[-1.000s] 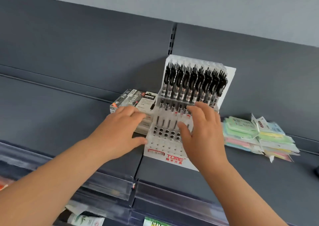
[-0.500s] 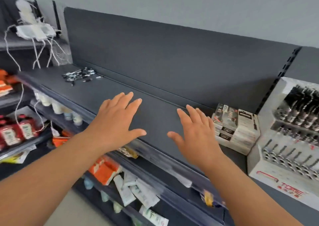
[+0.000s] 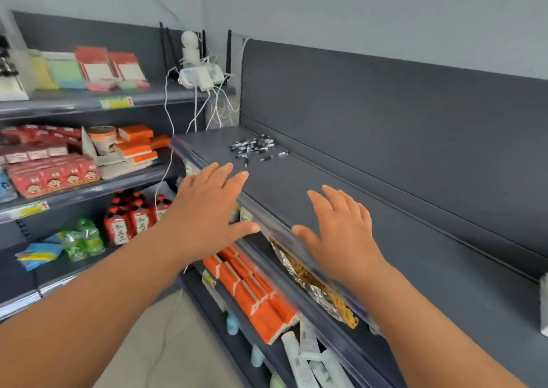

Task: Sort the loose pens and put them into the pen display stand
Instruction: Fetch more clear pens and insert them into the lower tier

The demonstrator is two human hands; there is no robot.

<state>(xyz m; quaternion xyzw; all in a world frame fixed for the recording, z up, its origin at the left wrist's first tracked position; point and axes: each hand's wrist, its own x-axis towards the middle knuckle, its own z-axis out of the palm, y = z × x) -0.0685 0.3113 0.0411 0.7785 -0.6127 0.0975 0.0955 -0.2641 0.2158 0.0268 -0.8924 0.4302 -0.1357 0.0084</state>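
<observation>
Black loose pens point(image 3: 254, 148) lie beyond both empty hands.

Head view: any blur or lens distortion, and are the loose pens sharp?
Head view: motion smear along the shelf rail and the orange boxes below; loose pens small and soft, not countable; wide-angle bends the shelf lines; light even, no hard glare.

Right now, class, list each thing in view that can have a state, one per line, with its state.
left hand: open, fingers spread, holding nothing
right hand: open, fingers spread, holding nothing
loose pens: lying jumbled on the dark shelf, untouched
white cables: hanging loose
</observation>
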